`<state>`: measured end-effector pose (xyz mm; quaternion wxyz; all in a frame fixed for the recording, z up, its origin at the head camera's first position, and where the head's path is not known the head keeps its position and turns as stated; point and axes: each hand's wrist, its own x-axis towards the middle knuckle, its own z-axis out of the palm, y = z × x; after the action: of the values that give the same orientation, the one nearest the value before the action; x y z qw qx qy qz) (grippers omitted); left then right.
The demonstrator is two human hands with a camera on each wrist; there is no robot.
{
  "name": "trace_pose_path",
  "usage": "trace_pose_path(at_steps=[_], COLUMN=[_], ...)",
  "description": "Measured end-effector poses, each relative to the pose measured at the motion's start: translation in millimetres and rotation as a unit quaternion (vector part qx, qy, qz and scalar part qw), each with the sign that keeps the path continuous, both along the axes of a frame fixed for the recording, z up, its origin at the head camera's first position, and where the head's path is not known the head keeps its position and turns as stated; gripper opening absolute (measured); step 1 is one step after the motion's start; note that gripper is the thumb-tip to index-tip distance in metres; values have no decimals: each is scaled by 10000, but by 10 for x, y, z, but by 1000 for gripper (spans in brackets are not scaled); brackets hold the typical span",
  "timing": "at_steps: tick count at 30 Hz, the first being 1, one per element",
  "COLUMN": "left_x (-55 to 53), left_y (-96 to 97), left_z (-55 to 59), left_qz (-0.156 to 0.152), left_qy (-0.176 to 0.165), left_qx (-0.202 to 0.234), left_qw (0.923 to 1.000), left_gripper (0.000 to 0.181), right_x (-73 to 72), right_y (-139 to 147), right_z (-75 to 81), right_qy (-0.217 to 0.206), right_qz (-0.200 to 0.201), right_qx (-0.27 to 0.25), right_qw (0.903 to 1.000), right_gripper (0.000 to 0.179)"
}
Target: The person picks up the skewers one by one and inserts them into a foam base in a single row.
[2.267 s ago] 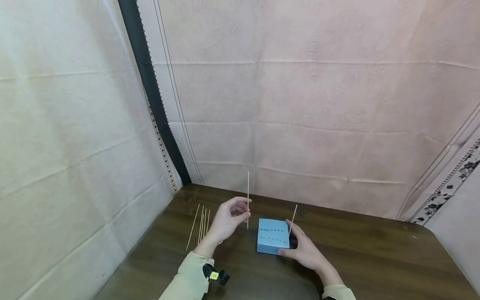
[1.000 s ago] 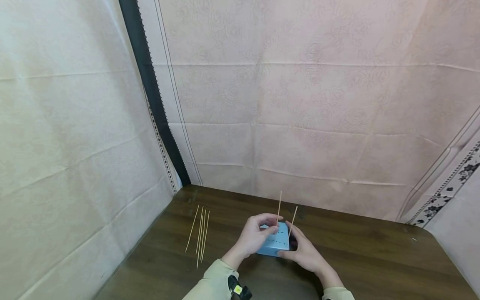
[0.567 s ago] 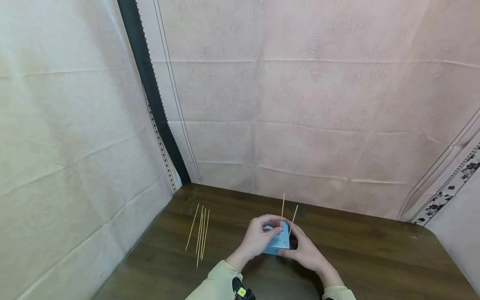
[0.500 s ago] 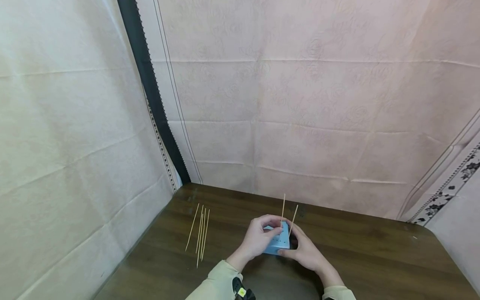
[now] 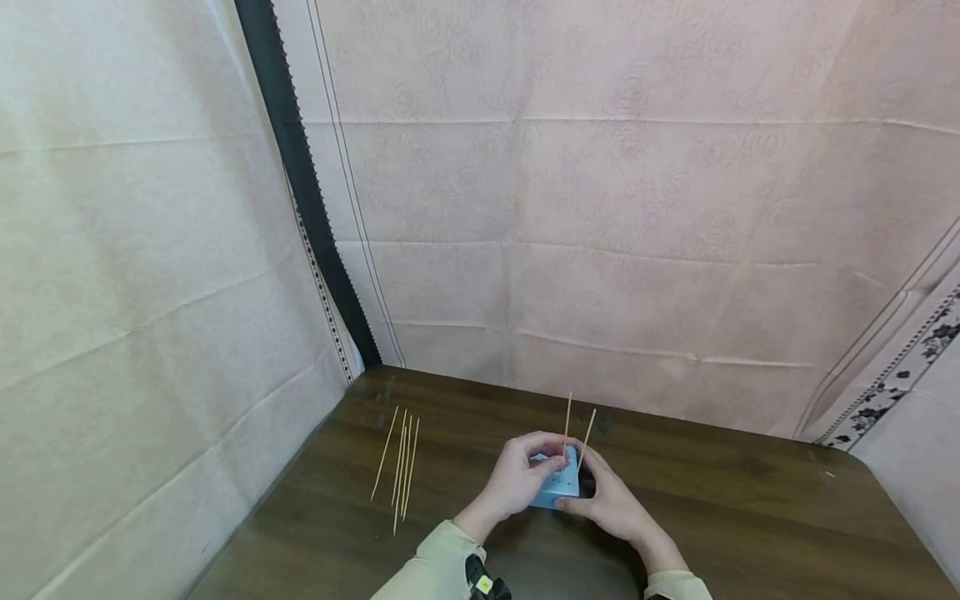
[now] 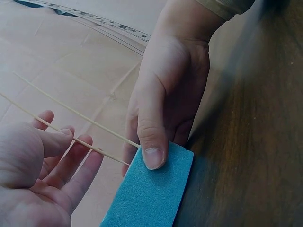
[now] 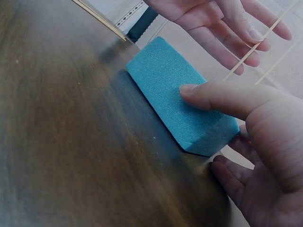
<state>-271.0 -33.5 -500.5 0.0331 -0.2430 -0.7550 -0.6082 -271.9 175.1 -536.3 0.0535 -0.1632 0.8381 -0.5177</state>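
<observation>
My left hand (image 5: 513, 482) pinches a thin bamboo skewer (image 5: 567, 417) between thumb and fingers, over a blue foam block (image 5: 553, 493). The skewer stands nearly upright, its lower tip at the block's top face in the left wrist view. Small dark holes mark that face, partly covered by the left hand. With thumb in front and fingers behind, my right hand (image 5: 617, 504) grips the block's right end; its thumb (image 7: 203, 94) lies flat on the near side. A second skewer (image 5: 588, 437) sticks up from the block's right end, tilted slightly right.
Several loose skewers (image 5: 401, 471) lie roughly side by side on the dark wooden table (image 5: 712, 483), left of the hands. Pale cloth hangs behind the table (image 5: 637, 208) and along its left side (image 5: 150, 292).
The left hand has carried its skewer rightward from beside the block to over it, then lowered it slightly in the last half second. The right hand keeps its grip on the block.
</observation>
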Motion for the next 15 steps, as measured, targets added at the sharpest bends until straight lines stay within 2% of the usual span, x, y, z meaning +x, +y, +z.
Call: trace_pose_path(at_steps=[15], left_x=[-27], left_y=[0], left_z=[-37], left_qz=[13], left_qy=[74], left_qx=[-113], left_qw=[9999], left_gripper=[26], right_x=[-3], right_y=[1], right_z=[-15], right_qy=[-33], right_qz=[-22], right_qx=[-25], right_qw=[10000], right_gripper=[101])
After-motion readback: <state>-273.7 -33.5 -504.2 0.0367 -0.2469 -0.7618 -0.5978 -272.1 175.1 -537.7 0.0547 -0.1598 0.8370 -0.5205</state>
